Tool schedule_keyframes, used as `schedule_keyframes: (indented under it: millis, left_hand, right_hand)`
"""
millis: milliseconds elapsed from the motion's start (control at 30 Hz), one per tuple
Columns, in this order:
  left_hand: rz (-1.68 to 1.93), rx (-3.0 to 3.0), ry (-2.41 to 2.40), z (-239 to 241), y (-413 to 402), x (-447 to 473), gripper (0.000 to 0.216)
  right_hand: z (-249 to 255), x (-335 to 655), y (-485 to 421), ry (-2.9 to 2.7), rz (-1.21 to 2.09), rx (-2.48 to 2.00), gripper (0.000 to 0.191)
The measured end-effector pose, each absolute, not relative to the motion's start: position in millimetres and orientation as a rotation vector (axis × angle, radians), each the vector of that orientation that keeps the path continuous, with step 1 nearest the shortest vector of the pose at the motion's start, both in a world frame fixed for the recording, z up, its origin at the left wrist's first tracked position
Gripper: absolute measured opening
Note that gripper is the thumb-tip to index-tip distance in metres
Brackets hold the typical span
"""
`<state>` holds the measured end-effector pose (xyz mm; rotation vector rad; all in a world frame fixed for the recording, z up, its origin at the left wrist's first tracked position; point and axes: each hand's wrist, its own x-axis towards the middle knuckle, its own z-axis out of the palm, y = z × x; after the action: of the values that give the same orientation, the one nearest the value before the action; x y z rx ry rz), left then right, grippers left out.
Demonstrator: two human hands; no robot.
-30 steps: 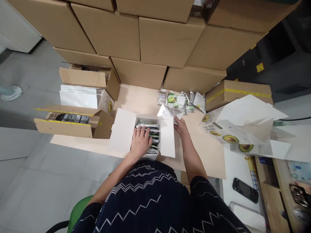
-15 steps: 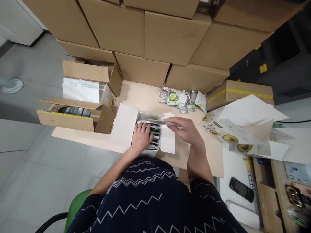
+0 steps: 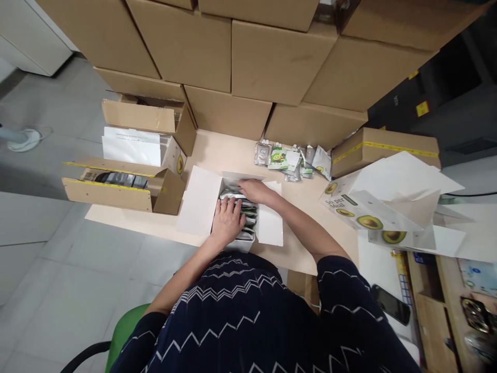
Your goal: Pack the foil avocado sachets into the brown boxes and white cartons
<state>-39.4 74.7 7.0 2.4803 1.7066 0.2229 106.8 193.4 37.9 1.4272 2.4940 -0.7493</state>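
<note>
An open white box (image 3: 237,244) stands before me, its flaps folded out, with a row of flat pouches (image 3: 249,213) packed on edge inside. My left hand (image 3: 227,221) lies over the left part of these pouches, fingers spread and holding nothing. At the far end of the box, my right hand (image 3: 254,190) reaches in from the right. Its fingers close on the top edge of a silvery flat pouch (image 3: 232,193), which is down inside the box; the fingertips are partly hidden.
Loose spouted pouches (image 3: 285,159) lie at the back of the table. Open cardboard boxes (image 3: 111,192) stand at left, and large cartons (image 3: 229,111) form a wall behind. To the right are avocado-printed boxes (image 3: 359,204), a taped carton (image 3: 388,147) and a phone (image 3: 391,304).
My right hand has moved left and into the far end of the white box, bringing down the flat pouch it held above it. My left hand has stayed on the pouches.
</note>
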Motion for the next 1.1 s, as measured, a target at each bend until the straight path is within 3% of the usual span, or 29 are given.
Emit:
schedule_keyframes:
  millis: [267, 700, 767, 867, 933, 1000, 1033, 1100]
  left_hand:
    - [0.208, 2.484, 1.718, 10.6, 74.5, -37.0, 0.053]
    - [0.198, 2.435, 1.706, 2.4, 89.9, -33.8, 0.059]
    - [0.186, 2.442, 1.704, 1.9, 89.2, -34.0, 0.058]
    - [0.159, 2.456, 1.699, 2.9, 88.3, -33.8, 0.058]
    - [0.152, 2.461, 1.701, 3.7, 88.0, -33.6, 0.058]
    - [0.157, 2.463, 1.700, 4.0, 87.9, -33.6, 0.058]
    - [0.162, 2.464, 1.698, 3.9, 87.9, -33.7, 0.058]
    - [0.166, 2.465, 1.701, 3.2, 87.8, -33.9, 0.057]
  right_hand:
    - [7.0, 99.7, 212.6, 2.485, -0.799, 1.329, 0.025]
    - [51.3, 101.4, 186.8, 2.308, -0.978, 1.390, 0.029]
    - [68.1, 117.8, 181.4, 2.395, -1.118, 1.324, 0.029]
    - [91.6, 164.3, 178.6, 2.464, -1.745, 1.255, 0.024]
    - [92.7, 204.2, 185.7, 2.368, -2.131, 1.611, 0.026]
    - [76.0, 244.3, 201.3, 2.217, -2.149, 2.376, 0.028]
    - [62.0, 262.7, 211.2, 2.122, -1.952, 2.760, 0.027]
    - [28.0, 293.9, 230.6, 1.933, -1.136, 3.218, 0.025]
